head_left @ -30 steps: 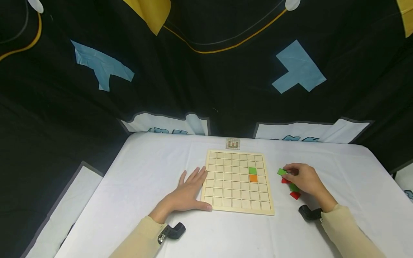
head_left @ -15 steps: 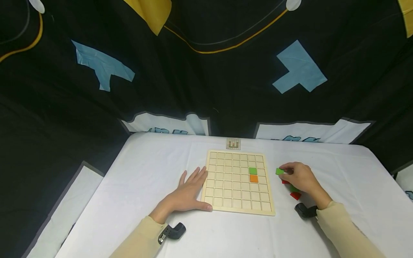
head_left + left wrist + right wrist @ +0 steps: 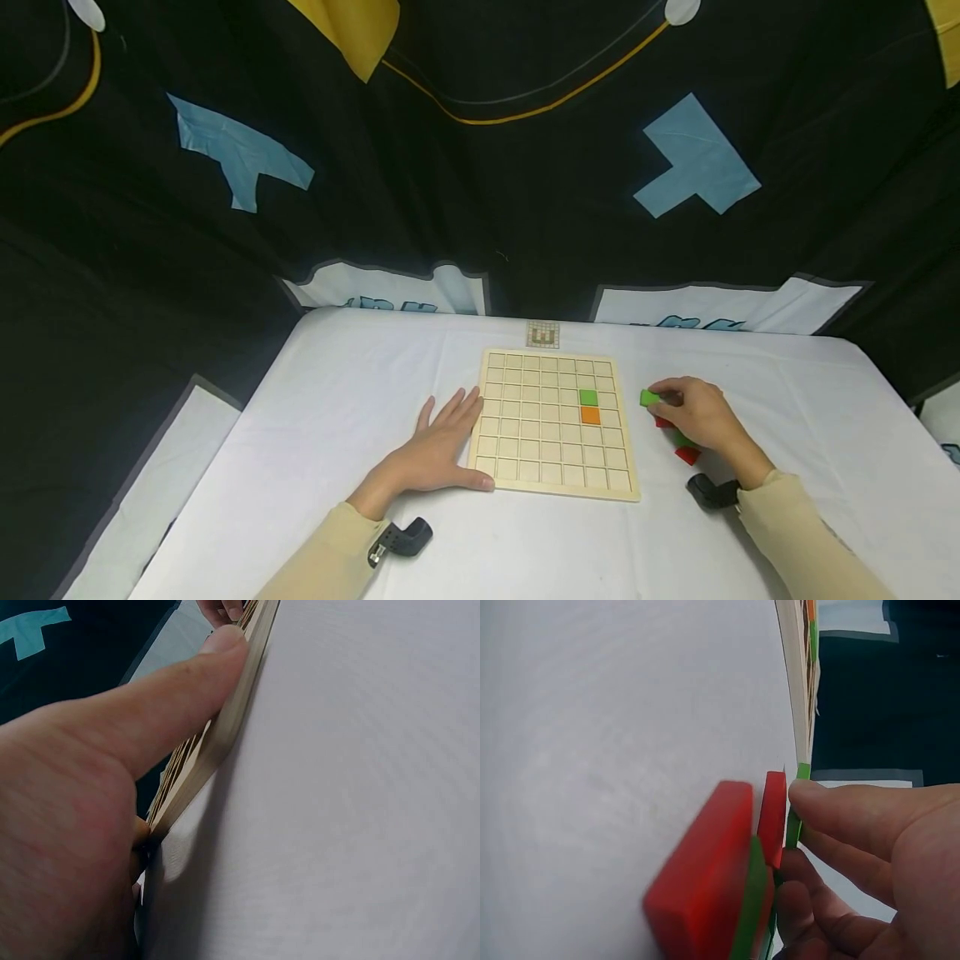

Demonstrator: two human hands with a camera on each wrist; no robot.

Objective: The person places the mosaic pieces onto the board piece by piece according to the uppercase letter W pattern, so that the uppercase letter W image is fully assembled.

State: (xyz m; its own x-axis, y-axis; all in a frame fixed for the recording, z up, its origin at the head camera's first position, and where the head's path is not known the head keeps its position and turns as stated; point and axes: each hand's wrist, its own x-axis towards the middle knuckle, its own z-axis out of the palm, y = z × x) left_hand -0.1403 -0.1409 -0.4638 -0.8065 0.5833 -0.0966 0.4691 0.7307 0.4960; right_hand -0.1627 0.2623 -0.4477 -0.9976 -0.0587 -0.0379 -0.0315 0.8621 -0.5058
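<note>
A pale wooden board (image 3: 528, 433) with a square grid lies on the white table. One green tile (image 3: 588, 397) and one orange tile (image 3: 590, 415) sit in its cells, one above the other. My left hand (image 3: 431, 458) rests along the board's left side, fingers spread and thumb over the near-left corner. Right of the board, my right hand (image 3: 701, 412) pinches a green tile (image 3: 804, 771) between thumb and fingers. Just below that hand lie a red tile (image 3: 663, 422), another green tile (image 3: 681, 439), partly covered by the hand, and a nearer red tile (image 3: 687, 456).
Behind the board lies a small gridded card (image 3: 543, 335) with a letter-like pattern. White cloth covers the table (image 3: 540, 550); a black curtain (image 3: 480, 192) hangs past its far edge. A black wrist camera (image 3: 712, 492) juts out below the right hand.
My right hand has shifted slightly left with the green tile, which now sits a little nearer the board and looks slightly tilted. The left hand and board stay put.
</note>
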